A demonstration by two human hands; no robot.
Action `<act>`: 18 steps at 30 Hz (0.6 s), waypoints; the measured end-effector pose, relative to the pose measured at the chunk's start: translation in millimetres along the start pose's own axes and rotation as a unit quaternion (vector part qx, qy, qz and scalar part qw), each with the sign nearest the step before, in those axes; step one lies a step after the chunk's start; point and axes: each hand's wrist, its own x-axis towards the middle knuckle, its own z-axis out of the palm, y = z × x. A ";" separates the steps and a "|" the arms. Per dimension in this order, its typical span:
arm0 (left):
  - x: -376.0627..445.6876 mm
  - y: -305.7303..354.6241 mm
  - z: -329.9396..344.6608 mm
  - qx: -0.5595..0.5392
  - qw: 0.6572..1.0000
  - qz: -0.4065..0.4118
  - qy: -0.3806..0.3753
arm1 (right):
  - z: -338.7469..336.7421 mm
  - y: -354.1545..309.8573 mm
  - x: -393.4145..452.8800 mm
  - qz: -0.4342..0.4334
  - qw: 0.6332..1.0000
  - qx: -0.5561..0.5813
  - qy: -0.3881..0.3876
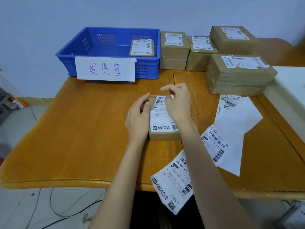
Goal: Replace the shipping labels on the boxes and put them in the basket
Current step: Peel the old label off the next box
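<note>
Centrally on the wooden table (82, 129) lies a small cardboard box (165, 135) with a white shipping label (162, 119) across its top. The left hand (138, 118) rests against the box's left side, fingers curled round its upper left edge. The right hand (178, 103) lies over the far right part of the box, thumb and forefinger pinching the label's top edge, where the upper left corner of the label stands lifted off the cardboard.

At the table's far left stands the blue basket (66, 55), bearing a handwritten paper sign (105, 69) on its front wall. One labelled flat parcel (142, 47) lies inside, against the right wall. Four more labelled boxes (237, 75) stand to the right of the basket. Loose label sheets (214, 141) and a blank backing strip (234, 123) lie near the right forearm, one sheet overhanging the near edge.
</note>
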 end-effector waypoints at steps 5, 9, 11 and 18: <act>0.6 -0.2 0.3 -0.006 1.000 -0.003 0.009 | 4.1 0.5 -2.1 -0.070 0.995 -0.068 -0.028; 0.0 -0.4 0.1 -0.008 1.000 0.001 0.011 | 3.2 -1.2 -3.2 -0.073 0.994 -0.079 -0.022; 0.3 0.2 0.2 -0.012 1.000 -0.003 0.015 | 3.5 -1.7 -4.2 -0.074 0.994 -0.076 -0.015; 0.8 1.9 1.2 -0.013 1.000 -0.019 0.017 | 2.4 -3.0 -5.5 -0.066 0.996 -0.059 -0.018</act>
